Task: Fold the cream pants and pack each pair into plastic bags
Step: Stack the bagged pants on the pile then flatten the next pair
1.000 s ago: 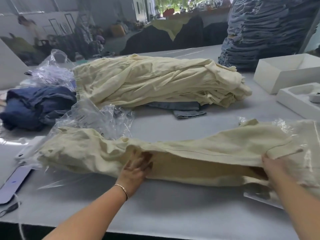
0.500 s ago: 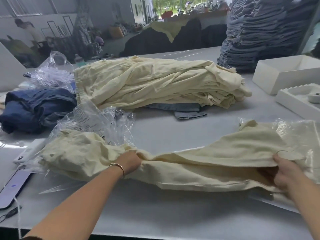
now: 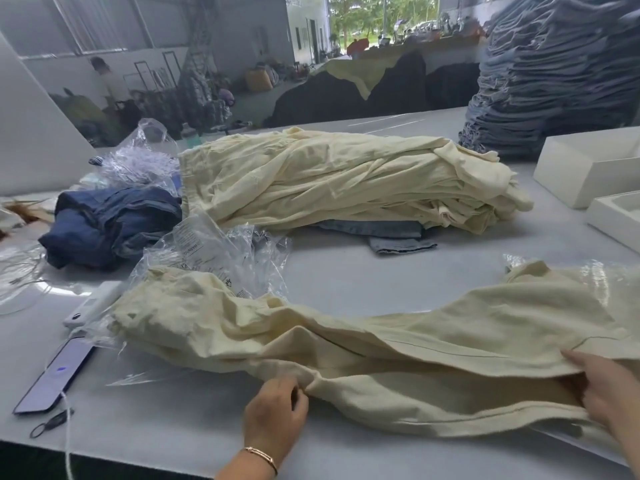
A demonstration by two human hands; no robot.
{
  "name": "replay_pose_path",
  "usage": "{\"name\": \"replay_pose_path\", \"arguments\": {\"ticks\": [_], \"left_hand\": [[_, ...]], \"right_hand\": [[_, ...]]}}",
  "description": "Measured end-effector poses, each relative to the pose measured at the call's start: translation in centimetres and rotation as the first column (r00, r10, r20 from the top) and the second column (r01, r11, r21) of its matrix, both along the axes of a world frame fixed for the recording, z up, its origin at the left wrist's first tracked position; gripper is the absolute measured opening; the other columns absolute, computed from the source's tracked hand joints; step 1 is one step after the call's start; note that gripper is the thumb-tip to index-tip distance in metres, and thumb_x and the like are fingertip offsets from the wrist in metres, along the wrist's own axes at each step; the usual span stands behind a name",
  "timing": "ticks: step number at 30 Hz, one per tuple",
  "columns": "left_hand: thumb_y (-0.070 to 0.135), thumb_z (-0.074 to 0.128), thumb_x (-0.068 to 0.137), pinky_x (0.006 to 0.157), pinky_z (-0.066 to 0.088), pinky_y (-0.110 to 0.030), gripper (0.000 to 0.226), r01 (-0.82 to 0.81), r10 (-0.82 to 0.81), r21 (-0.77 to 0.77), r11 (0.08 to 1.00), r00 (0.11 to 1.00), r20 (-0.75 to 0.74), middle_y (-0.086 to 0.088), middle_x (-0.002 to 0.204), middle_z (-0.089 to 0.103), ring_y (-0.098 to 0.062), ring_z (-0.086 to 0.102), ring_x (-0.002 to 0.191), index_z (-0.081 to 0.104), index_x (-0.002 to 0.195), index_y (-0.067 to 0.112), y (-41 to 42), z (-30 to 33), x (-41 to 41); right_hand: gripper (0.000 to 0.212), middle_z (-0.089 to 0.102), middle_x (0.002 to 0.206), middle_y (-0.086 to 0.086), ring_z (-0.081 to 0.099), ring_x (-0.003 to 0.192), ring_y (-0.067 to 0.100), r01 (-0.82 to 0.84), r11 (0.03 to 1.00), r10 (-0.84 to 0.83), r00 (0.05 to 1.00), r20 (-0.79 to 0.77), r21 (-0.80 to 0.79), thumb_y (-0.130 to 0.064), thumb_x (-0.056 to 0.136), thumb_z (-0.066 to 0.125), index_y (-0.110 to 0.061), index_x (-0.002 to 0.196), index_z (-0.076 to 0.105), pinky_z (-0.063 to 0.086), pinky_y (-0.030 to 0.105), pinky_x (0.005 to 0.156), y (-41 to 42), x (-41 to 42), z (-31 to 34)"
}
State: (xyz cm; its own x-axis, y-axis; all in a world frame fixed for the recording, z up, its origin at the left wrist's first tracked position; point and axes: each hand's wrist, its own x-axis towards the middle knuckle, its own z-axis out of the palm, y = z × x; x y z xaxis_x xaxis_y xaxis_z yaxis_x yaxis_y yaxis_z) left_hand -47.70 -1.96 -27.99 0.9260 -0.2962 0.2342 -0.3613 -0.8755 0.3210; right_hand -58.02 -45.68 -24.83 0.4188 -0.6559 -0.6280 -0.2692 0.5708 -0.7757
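One pair of cream pants [image 3: 398,344] lies stretched across the near part of the grey table [image 3: 346,282], its left end bunched up. My left hand [image 3: 273,415] pinches the near edge of the fabric at the middle. My right hand [image 3: 602,389] grips the fabric at the right end, fingers tucked under the top layer. Crumpled clear plastic bags [image 3: 214,254] lie behind the left end, and more clear plastic [image 3: 602,278] sits under the right end. A big heap of cream pants [image 3: 339,178] lies further back.
Dark blue garments [image 3: 110,223] lie at the left, a tall stack of blue jeans [image 3: 561,71] at the back right. White boxes [image 3: 581,168] stand at the right edge. A phone [image 3: 55,375] with a cable and a white device [image 3: 93,303] lie near the front left.
My left hand has drawn back toward me and to the right, pulling the pants' near edge with it. My right hand has stayed gripping the right end.
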Motion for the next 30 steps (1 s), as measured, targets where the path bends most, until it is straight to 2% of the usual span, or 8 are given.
{"name": "replay_pose_path", "arguments": {"ticks": [3,5,8,11,15,20,26,30], "left_hand": [[0.039,0.061,0.081,0.085,0.043,-0.032,0.022,-0.284,0.305,0.170,0.943,0.946,-0.109,0.004,0.106,0.062,-0.018,0.052,0.110,0.060,0.095,0.023,-0.8,-0.1,1.5],[0.030,0.058,0.086,0.090,0.043,-0.035,0.026,-0.460,0.415,-0.075,0.885,0.851,-0.323,-0.009,0.116,0.060,-0.029,0.049,0.112,0.057,0.102,0.011,-1.1,0.0,2.4],[0.022,0.068,0.086,0.089,0.046,-0.039,0.029,-0.686,0.288,-0.605,0.404,0.723,-0.628,-0.016,0.113,0.061,-0.030,0.056,0.099,0.054,0.103,0.005,-1.0,0.8,3.2],[0.035,0.072,0.080,0.099,0.046,-0.045,0.047,-0.712,-0.142,-0.686,-0.149,0.702,-0.698,-0.016,0.110,0.067,-0.029,0.063,0.104,0.061,0.108,0.000,-0.9,1.2,4.1],[0.066,0.058,0.074,0.056,0.053,-0.023,0.053,-0.726,-0.372,-0.612,-0.314,0.687,-0.624,-0.002,0.077,0.072,-0.014,0.069,0.064,0.075,0.080,0.016,-0.6,1.9,5.1],[0.067,0.039,0.083,0.045,0.029,-0.009,0.052,-0.686,-0.445,-0.440,-0.580,0.718,-0.535,0.002,0.060,0.054,-0.006,0.049,0.047,0.055,0.086,0.018,0.9,0.4,4.6],[0.023,0.047,0.091,0.041,-0.006,-0.013,0.016,-0.849,-0.459,-0.466,-0.251,0.528,-0.715,0.012,0.047,0.016,-0.003,0.013,0.032,0.056,0.079,0.026,2.8,-0.2,4.1],[0.012,0.068,0.082,0.033,0.015,-0.011,0.008,-0.851,-0.063,-0.517,0.096,0.513,-0.856,0.005,0.054,0.030,-0.004,0.022,0.029,0.069,0.088,0.008,4.8,1.5,4.3]], "right_hand": [[0.013,0.066,0.051,0.005,0.065,0.045,0.016,0.017,0.997,-0.020,0.998,-0.053,-0.072,-0.012,0.094,0.053,-0.008,0.106,0.059,0.056,0.030,0.050,0.0,0.4,-0.6],[0.035,0.068,0.083,0.014,0.068,0.080,0.023,0.030,0.989,-0.048,0.991,-0.126,-0.142,-0.014,0.092,0.058,0.000,0.123,0.055,0.052,0.043,0.083,0.1,0.7,-1.2],[0.049,0.057,0.121,0.025,0.056,0.107,0.034,0.028,0.965,-0.080,0.978,-0.191,-0.260,-0.015,0.088,0.064,0.009,0.128,0.049,0.044,0.051,0.098,0.8,0.9,-0.8],[0.054,0.057,0.103,0.025,0.053,0.088,0.032,-0.093,0.927,-0.010,0.962,-0.272,-0.363,-0.017,0.081,0.073,0.015,0.118,0.050,0.045,0.049,0.082,1.8,0.8,0.2],[0.028,0.054,0.069,0.014,0.050,0.064,0.027,-0.465,0.751,0.239,0.853,-0.464,-0.468,-0.012,0.078,0.076,0.004,0.074,0.054,0.034,0.033,0.055,3.0,0.8,1.2],[0.015,0.064,0.103,0.018,0.061,0.095,0.034,-0.737,0.410,0.174,0.642,-0.747,-0.538,-0.015,0.095,0.042,-0.010,0.086,0.054,0.044,0.034,0.075,4.2,0.4,0.2],[0.039,0.063,0.116,0.008,0.060,0.107,0.027,-0.878,0.187,0.102,0.464,-0.880,-0.441,-0.008,0.094,0.026,-0.012,0.118,0.057,0.045,0.033,0.078,4.9,-1.1,-2.6],[0.041,0.061,0.115,0.021,0.057,0.107,0.038,-0.695,0.426,0.118,0.677,-0.726,-0.579,-0.023,0.102,0.025,0.000,0.110,0.059,0.040,0.037,0.079,4.5,-0.3,-2.7]]}}
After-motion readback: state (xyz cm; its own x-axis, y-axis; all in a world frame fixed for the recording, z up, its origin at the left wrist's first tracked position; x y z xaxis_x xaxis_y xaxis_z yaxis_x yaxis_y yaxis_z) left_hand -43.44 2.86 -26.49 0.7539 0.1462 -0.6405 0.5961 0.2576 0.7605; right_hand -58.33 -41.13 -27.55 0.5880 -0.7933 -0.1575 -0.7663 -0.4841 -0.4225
